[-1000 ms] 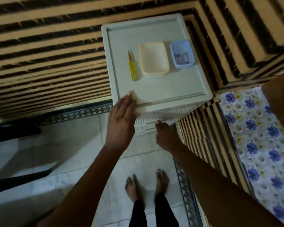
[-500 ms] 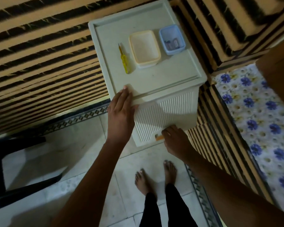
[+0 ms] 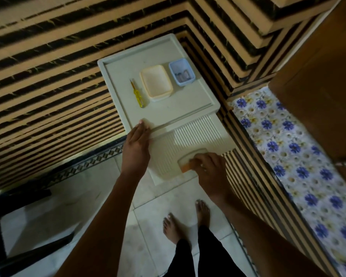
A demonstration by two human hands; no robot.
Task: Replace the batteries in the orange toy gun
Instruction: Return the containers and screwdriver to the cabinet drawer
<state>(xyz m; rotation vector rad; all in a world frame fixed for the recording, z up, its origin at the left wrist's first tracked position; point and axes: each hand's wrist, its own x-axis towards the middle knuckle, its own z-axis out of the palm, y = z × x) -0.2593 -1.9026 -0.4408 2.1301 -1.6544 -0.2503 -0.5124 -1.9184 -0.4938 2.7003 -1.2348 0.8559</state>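
Now, left hand (image 3: 137, 146) on cabinet edge (image 3: 180, 121).

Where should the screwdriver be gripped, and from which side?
Grip the screwdriver by its thick yellow handle, the end nearer the person; the thin tip points away. It lies flat on the cabinet top, so pinch across it from above, coming from the left: the cream box sits close on its right. The left hand, resting on the near edge, is likely handiest.
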